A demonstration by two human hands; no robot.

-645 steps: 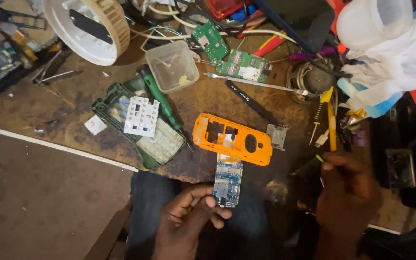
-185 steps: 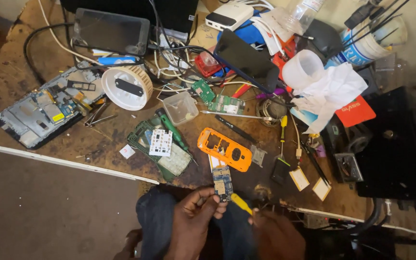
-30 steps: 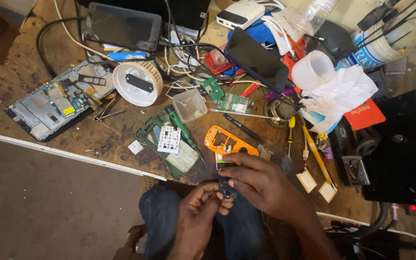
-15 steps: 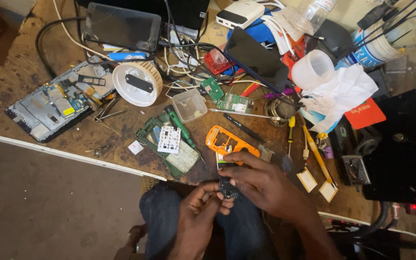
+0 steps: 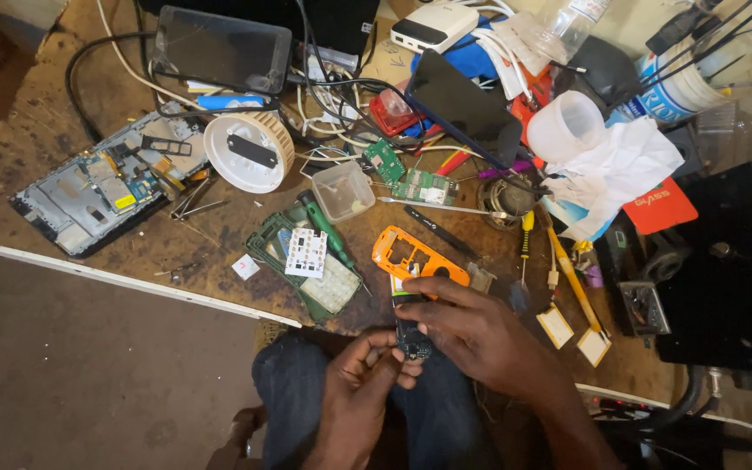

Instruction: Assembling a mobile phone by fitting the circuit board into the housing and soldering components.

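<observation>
Both hands pinch the small circuit board [image 5: 412,335]: left hand [image 5: 360,383] underneath, right hand [image 5: 480,335] on top. Squeeze unevenly and it could slip into the lap

orange phone shell [image 5: 418,258] | green screwdriver [image 5: 326,228] | white keypad [image 5: 306,252] | red card [image 5: 660,206]

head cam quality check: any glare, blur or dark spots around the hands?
Head view: bench evenly lit and sharp; small circuit board between left hand and right hand sits shadowed over the lap, detail hard to read; white tissue nearly blown out; edges bow slightly.
</observation>
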